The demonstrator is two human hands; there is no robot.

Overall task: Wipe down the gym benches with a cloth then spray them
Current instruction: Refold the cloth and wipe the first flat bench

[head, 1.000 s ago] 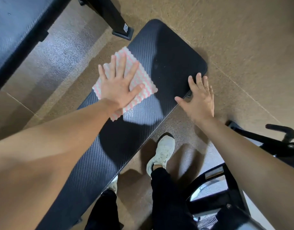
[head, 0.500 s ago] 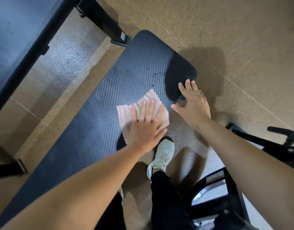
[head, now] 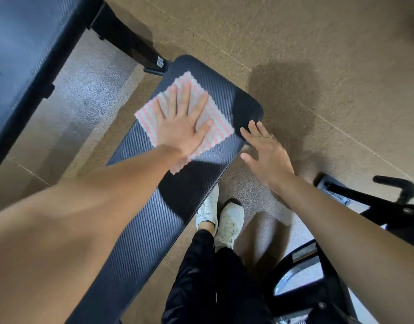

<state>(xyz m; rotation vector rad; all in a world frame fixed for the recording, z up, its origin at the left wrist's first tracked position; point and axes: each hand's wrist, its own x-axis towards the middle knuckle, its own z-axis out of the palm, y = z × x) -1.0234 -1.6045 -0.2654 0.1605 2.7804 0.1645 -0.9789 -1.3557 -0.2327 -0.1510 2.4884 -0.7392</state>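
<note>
A black padded gym bench [head: 150,230] runs from the lower left up to its rounded far end near the centre. A pink-and-white striped cloth [head: 219,123] lies flat on that far end. My left hand [head: 182,123] presses down on the cloth with the palm flat and the fingers spread. My right hand [head: 266,155] rests at the bench's right edge beside the cloth, fingers apart and holding nothing. No spray bottle is in view.
A second black bench [head: 19,54] fills the upper left, its black leg [head: 131,47] ending in a foot close to the first bench's far end. Black machine frames [head: 376,206] stand at the right. My white shoes [head: 227,220] are beside the bench on the brown floor.
My left hand has slid the cloth from the bench's right edge back up and left toward the far end. My right hand stayed at the right edge.
</note>
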